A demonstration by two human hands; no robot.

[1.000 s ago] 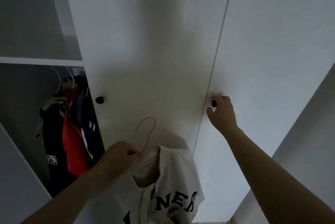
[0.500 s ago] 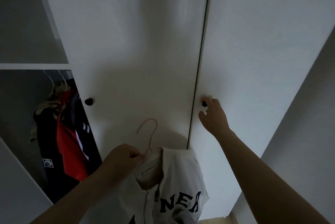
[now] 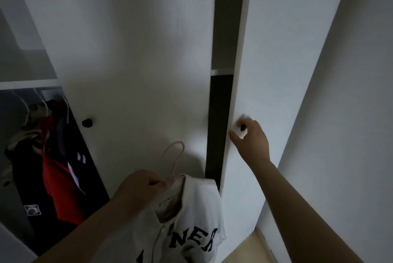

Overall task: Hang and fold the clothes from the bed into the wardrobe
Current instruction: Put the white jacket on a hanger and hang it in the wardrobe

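My right hand [image 3: 252, 142] pinches the dark knob [image 3: 242, 128] of the ajar wardrobe door [image 3: 276, 67] at 4 o'clock; I should pull evenly and swing it wide. My left hand [image 3: 140, 186] grips the pink hanger [image 3: 174, 156] carrying the cream shirt [image 3: 195, 216] at 6 o'clock. Hung clothes [image 3: 55, 169] sit at 9 o'clock, pale floor [image 3: 251, 247] at 5.

White wall [image 3: 350, 113] at right, strip of light wooden floor [image 3: 248, 251] at its foot
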